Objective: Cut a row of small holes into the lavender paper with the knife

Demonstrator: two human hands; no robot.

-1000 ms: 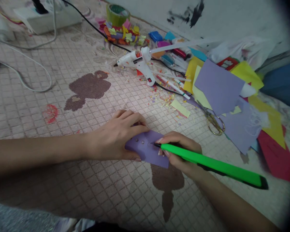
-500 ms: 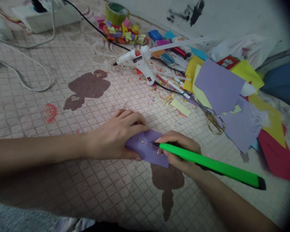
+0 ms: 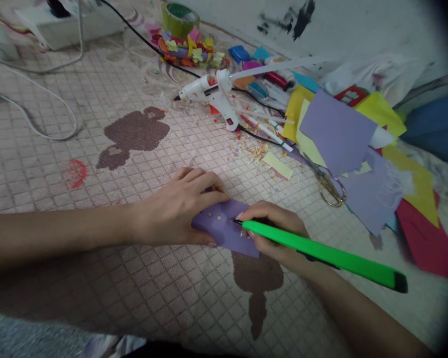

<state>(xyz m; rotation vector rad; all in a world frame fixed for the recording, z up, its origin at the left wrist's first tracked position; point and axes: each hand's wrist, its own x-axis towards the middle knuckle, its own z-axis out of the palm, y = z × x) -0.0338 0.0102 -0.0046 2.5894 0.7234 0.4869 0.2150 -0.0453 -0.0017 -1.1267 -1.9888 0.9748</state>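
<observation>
- Two hands in view, both on one purple paper strip (image 3: 224, 231).
- Left hand (image 3: 175, 209): palm down, fingers curled, thumb along lower edge, gripping strip against mat (image 3: 97, 248).
- Right hand (image 3: 274, 233): closed in pen grip around green utility knife (image 3: 321, 256), dark tip touching strip.
- Three pale dots (image 3: 219, 218) on strip, beside left hand.
- Strip flat on mat, between both hands.
- Farther off: one glue gun (image 3: 209, 94), one scissors (image 3: 330, 189), one tape roll (image 3: 179, 21), two lilac sheets (image 3: 338, 132), one red sheet (image 3: 425, 243).
</observation>
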